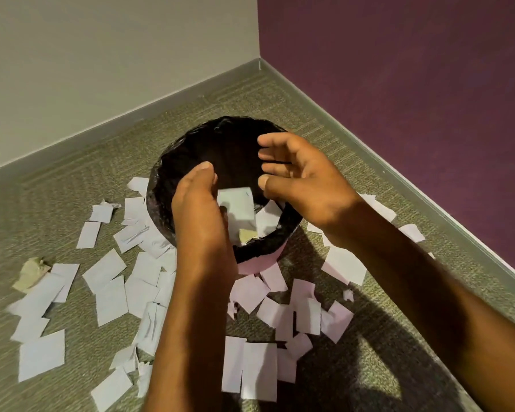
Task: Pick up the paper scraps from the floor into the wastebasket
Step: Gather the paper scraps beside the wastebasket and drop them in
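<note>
- Both hands, left hand (pixel 201 209) and right hand (pixel 304 179), hover over the round black-lined wastebasket (pixel 164 185), fingers spread apart, empty.
- White paper scraps (pixel 113 295) litter the olive carpet floor (pixel 250 96).

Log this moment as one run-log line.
stage: dropping scraps | left hand: open over wastebasket | right hand: open over it | white scrap: between hands | paper scraps: many on floor

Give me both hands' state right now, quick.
Left hand: open, holding nothing, over the wastebasket.
Right hand: open, fingers spread, empty; paper scrap falling between them.
</note>
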